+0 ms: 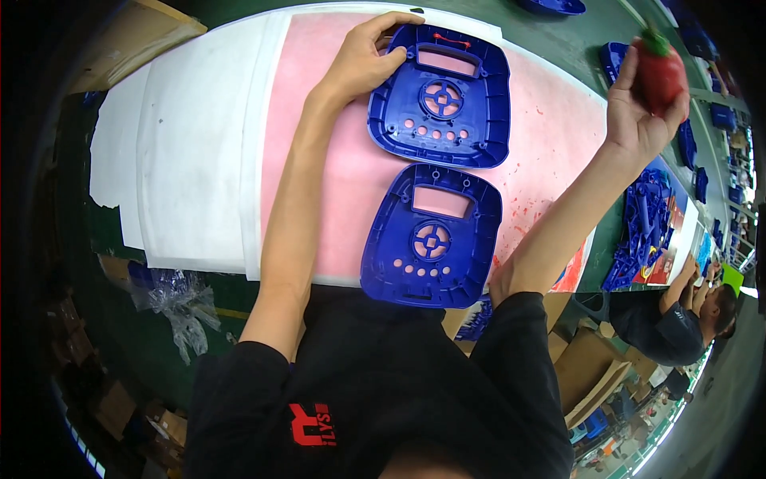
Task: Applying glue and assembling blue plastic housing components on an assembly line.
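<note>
Two blue plastic housings lie on a pink sheet, one beyond the other, hollow side up. Each has a rectangular window, a round spoked opening and a row of small holes. My left hand (363, 64) grips the far housing (391, 120) at its upper left corner, thumb over the rim. A thin red line (452, 41) shows above that housing's window. The near housing (387, 235) lies untouched, overhanging the table's near edge. My right hand (642, 120), raised at the right, is closed around a red, rounded bottle (661, 80) with a green tip pointing up.
White sheets (199, 160) cover the table's left. Red smears mark the pink sheet (550, 104) at right. A heap of blue plastic parts (645, 215) lies farther right, where another person (666, 323) works. Cardboard boxes (586, 367) stand below; clear plastic bags (182, 307) hang at left.
</note>
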### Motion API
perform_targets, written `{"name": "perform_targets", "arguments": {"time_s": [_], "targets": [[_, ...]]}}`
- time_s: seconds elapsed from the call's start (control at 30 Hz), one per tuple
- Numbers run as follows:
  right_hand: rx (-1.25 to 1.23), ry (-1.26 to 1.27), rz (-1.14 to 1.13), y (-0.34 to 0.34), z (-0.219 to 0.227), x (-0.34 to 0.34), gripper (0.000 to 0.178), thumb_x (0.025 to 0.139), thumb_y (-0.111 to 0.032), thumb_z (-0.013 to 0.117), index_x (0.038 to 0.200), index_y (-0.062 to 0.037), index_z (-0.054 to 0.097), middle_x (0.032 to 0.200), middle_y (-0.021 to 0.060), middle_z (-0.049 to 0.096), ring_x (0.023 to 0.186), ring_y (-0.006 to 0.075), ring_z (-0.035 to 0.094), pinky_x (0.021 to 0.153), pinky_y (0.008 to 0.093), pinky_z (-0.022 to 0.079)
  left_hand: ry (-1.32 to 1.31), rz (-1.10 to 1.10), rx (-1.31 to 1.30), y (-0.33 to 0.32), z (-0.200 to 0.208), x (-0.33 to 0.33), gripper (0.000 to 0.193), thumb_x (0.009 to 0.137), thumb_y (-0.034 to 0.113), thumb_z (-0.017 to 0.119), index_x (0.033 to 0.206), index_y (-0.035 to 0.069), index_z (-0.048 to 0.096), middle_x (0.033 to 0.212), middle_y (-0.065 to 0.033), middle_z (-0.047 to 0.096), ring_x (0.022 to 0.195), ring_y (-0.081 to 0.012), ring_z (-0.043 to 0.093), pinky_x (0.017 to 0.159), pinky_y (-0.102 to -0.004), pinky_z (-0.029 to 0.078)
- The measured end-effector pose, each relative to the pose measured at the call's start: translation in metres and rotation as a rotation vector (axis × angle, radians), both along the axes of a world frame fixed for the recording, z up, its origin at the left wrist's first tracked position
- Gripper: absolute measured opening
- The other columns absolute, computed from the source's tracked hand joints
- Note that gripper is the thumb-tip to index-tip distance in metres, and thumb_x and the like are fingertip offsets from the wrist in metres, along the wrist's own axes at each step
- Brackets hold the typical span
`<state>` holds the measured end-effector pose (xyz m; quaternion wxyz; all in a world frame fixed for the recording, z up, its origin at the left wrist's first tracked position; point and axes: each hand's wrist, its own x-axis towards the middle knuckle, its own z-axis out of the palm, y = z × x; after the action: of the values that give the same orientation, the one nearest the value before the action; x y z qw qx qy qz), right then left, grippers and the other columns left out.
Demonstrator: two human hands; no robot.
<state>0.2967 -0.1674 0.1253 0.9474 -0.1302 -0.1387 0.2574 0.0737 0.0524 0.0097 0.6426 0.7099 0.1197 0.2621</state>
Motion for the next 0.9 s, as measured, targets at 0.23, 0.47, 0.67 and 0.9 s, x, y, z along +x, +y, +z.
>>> {"name": "perform_targets", "arguments": {"time_s": [0.23,0.47,0.67,0.9], "targets": [[0.325,0.344,0.350,-0.024,0.025,-0.012,0.046,0.076,-0.031,0.072,0.114,-0.0146,0.054,0.110,0.0121,0.057,0.109,0.0365,0.053,0.082,0.0400,0.056,-0.003,0.007,0.058,0.001,-0.004,0.002,0.042,0.077,-0.007,0.049,0.117,0.002,0.055,0.109,-0.0090,0.060,0.100,-0.0171,0.059,0.089,-0.0289,0.047],[-0.016,-0.102,0.113,-0.074,0.077,-0.040,0.071,0.065,-0.016,0.079,0.125,-0.0139,0.041,0.123,0.0177,0.047,0.117,0.0424,0.045,0.084,0.0433,0.054,0.041,0.004,-0.089,0.000,0.009,0.001,0.047,0.075,-0.008,0.048,0.121,-0.002,0.050,0.114,-0.0150,0.057,0.108,-0.0217,0.054,0.097,-0.0309,0.042],[-0.651,-0.423,-0.612,-0.096,0.029,-0.157,0.079,0.073,-0.032,0.076,0.135,-0.0115,0.032,0.130,0.0150,0.044,0.123,0.0410,0.040,0.104,0.0555,0.034,0.047,-0.019,-0.146,-0.002,0.007,0.008,0.043,0.075,-0.007,0.049,0.117,-0.002,0.053,0.112,-0.0146,0.059,0.108,-0.0219,0.054,0.097,-0.0315,0.042],[-0.805,-0.295,-0.452,-0.101,-0.055,-0.229,0.077,0.075,-0.019,0.075,0.134,-0.0003,0.030,0.126,0.0232,0.046,0.118,0.0375,0.047,0.098,0.0498,0.043,-0.025,-0.028,-0.114,0.005,-0.008,0.006,0.043,0.074,-0.007,0.049,0.116,-0.002,0.053,0.111,-0.0138,0.059,0.106,-0.0216,0.055,0.094,-0.0312,0.044]]}}
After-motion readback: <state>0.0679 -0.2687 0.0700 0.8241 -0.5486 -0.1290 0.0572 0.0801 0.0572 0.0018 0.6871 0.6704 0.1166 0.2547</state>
